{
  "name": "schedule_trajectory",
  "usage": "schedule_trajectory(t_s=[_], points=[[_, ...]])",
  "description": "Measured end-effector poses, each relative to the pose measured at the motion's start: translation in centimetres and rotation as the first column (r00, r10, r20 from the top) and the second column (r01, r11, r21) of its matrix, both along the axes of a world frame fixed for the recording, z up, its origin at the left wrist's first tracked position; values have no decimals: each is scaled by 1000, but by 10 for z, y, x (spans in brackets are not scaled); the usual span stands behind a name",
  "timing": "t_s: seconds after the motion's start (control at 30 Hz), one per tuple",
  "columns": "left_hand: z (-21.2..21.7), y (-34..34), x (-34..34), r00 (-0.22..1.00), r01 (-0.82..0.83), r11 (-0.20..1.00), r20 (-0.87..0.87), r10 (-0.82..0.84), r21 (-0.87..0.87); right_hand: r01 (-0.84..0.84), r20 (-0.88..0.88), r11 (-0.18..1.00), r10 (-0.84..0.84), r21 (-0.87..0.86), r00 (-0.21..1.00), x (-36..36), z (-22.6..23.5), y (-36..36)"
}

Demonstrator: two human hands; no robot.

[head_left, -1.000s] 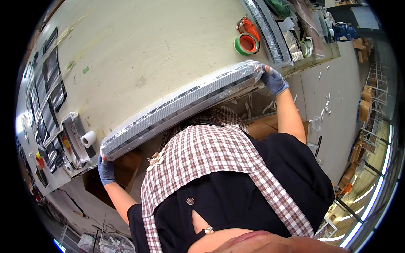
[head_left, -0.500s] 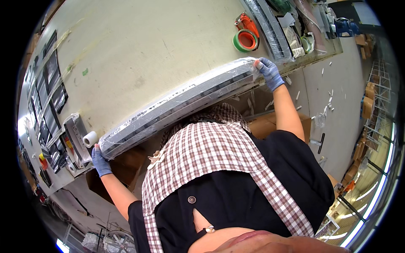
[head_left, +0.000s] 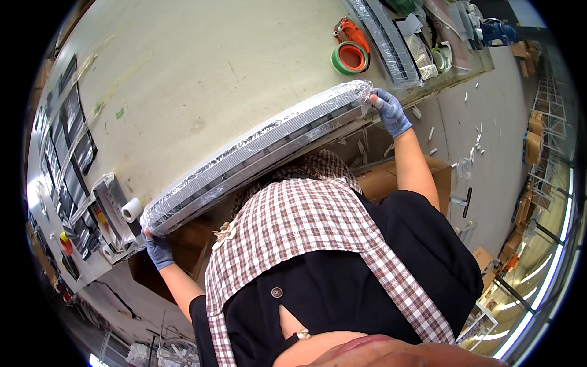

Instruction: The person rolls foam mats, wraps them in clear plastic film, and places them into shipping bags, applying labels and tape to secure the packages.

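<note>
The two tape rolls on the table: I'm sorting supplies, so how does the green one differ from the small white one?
The green tape roll is wider, with an orange core, and lies flat at the table's far right. The white roll is smaller, plain, and lies on its side at the near left edge, close to the left hand. Both are ring-shaped rolls resting on the same table.

Gloved hands [head_left: 390,112] on wrapped bundle [head_left: 257,150]

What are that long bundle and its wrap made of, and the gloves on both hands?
Long bundle: looks like grey metal strips, judging by their straight, ribbed edges; not certain. Its wrap: clear plastic film, glossy and crinkled at the ends. Left hand and right hand: thin blue gloves, matte, likely rubbery or coated knit.
</note>
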State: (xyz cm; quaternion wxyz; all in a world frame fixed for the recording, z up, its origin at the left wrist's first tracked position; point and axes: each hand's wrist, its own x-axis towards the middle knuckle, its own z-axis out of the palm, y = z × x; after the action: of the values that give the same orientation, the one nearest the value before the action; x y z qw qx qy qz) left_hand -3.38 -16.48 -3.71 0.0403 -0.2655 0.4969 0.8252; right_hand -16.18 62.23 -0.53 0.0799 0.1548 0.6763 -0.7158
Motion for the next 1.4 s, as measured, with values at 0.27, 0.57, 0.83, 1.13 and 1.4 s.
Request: schedule_trajectory(t_s=[0.27, 0.57, 0.83, 1.13, 1.4], points=[[2, -4, -2, 997, -33, 966, 57, 49, -256, 296, -6, 954, -296, -52, 955, 1, -1, 20], [61, 64, -46, 992, -59, 339, -93, -85, -939, 123, -202, 457, 127, 881, 971, -36, 60, -20], [128, 260, -124, 655, 54, 115, -52, -754, -992, 18, -83, 435, 130, 900, 988, -48, 71, -16], [117, 508, -195, 198, 110, 294, -269, -943, -950, 49, 133, 875, -129, 481, 983, -62, 63, 7], [78, 604, -225, 296, 200, 43, 19, -955, -979, 39, 43, 947, -56, 320, 998, -46, 75, 12]])
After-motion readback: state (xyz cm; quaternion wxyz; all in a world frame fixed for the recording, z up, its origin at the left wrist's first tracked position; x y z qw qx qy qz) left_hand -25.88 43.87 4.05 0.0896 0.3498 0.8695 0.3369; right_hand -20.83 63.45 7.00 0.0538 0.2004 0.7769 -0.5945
